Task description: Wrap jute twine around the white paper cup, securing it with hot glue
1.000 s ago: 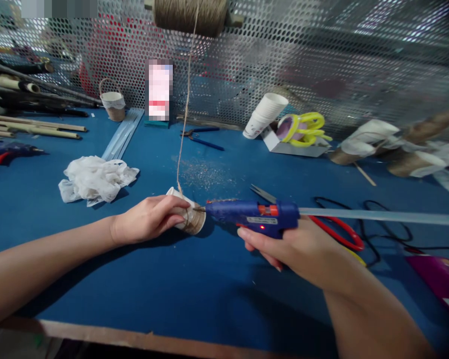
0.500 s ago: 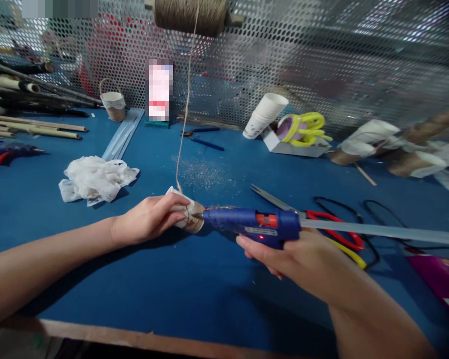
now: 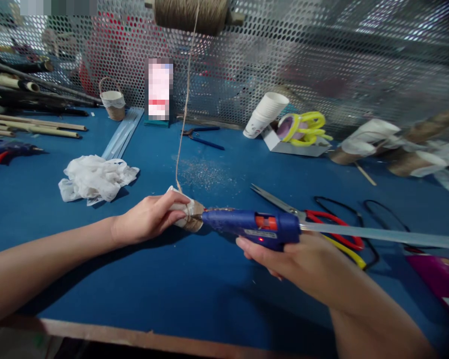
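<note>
My left hand [image 3: 151, 218] is closed around a small paper cup [image 3: 192, 224] that lies tilted on its side, part of it wrapped in brown twine. From the cup, a strand of twine [image 3: 182, 142] runs up to a big spool [image 3: 190, 15] at the top. In my right hand [image 3: 284, 257] is a blue glue gun [image 3: 250, 224] with a red light lit. Its nozzle meets the twine-wrapped side of the cup, though exact contact is hard to tell. A long clear glue stick [image 3: 381, 234] sticks out of the gun's back.
Scissors [image 3: 277, 199] with red and yellow handles lie beside my right hand. Crumpled white plastic [image 3: 97, 179] is on the left. Pliers [image 3: 205, 137], stacked paper cups [image 3: 265, 114], a finished-looking little basket [image 3: 113, 103] and a second glue gun [image 3: 11, 149] stand or lie farther back.
Almost nothing differs. The glue gun has shifted very slightly left against the cup, and both hands keep their holds.
</note>
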